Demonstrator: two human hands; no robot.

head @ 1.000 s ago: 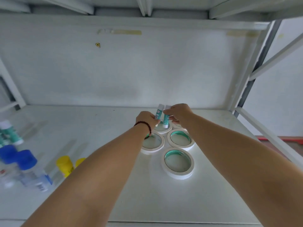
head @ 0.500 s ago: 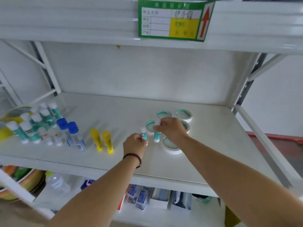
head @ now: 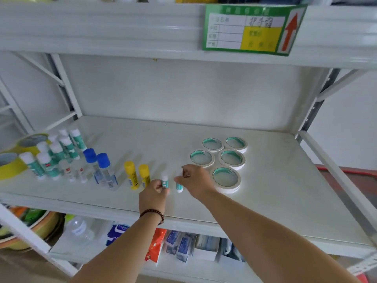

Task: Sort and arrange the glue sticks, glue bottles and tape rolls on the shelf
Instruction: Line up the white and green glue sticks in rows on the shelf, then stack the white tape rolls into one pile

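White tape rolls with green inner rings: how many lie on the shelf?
5, all flat on the right side of the shelf: two at the back, two in the middle, one in front. None looks hidden.

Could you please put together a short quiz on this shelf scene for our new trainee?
1. How many tape rolls lie flat on the shelf?
2. True or false: the left hand is empty.
3. Which items stand just left of the left hand's glue stick: (a) the yellow glue sticks, (b) the blue-capped bottles, (c) the tape rolls?

Key:
1. Five.
2. False; each hand holds a small teal glue stick upright, the right hand by the cap of the other stick.
3. (a).
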